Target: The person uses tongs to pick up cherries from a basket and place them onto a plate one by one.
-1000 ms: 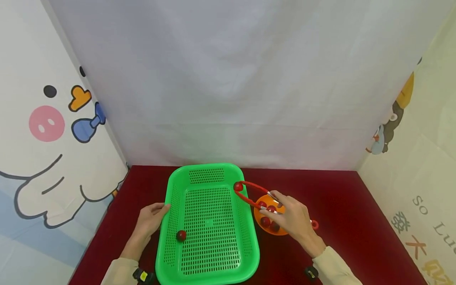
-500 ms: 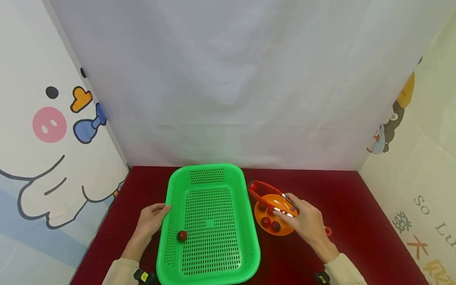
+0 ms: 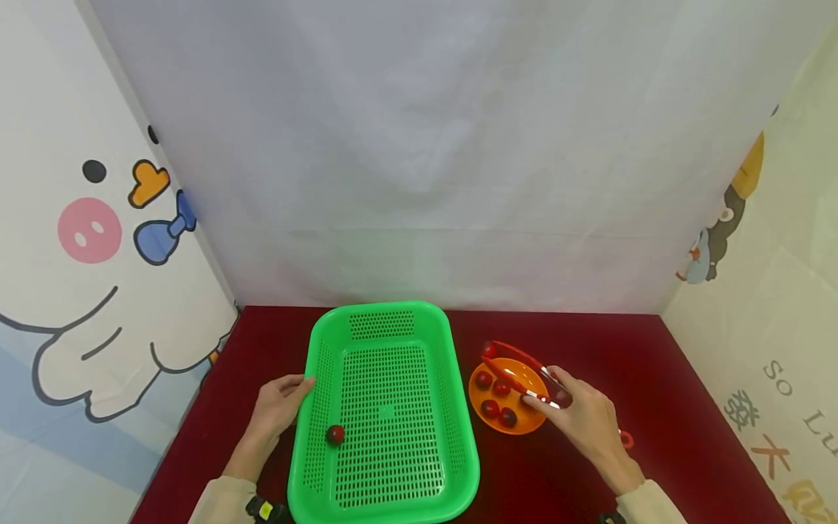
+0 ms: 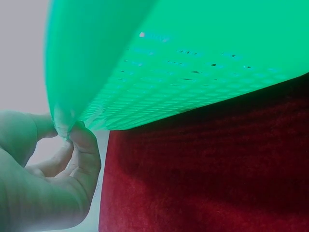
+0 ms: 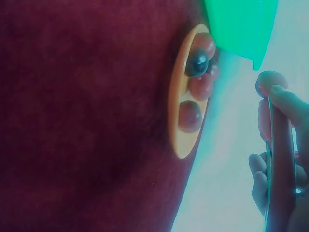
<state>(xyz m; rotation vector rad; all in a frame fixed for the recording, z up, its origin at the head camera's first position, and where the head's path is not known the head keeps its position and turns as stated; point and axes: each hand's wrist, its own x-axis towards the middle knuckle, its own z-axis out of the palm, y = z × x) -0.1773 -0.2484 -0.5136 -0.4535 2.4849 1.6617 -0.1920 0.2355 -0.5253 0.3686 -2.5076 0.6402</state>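
Observation:
My left hand [image 3: 278, 404] pinches the left rim of a green perforated basket [image 3: 386, 313] between thumb and fingers. The left wrist view shows the fingertips right at the rim [image 4: 65, 118]. In my right hand [image 3: 585, 415] is a pair of red and silver tongs [image 3: 511, 380]. Their tips grip one round, dark red fruit [image 3: 488, 350], held above the far edge of an orange plate [image 3: 527, 423]. Several similar fruits [image 3: 489, 409] lie on that plate. Inside the basket, near its left side, sits a single fruit [image 3: 335, 435].
Everything stands on a dark red cloth [image 3: 563, 477]. The plate is just right of the basket. A pale curtain [image 3: 419, 182] closes off the back, and printed panels [image 3: 753, 349] flank both sides.
The right hand has moved right with the tongs and the gripped fruit, from over the basket's right rim to above the plate. The left hand stays at the rim.

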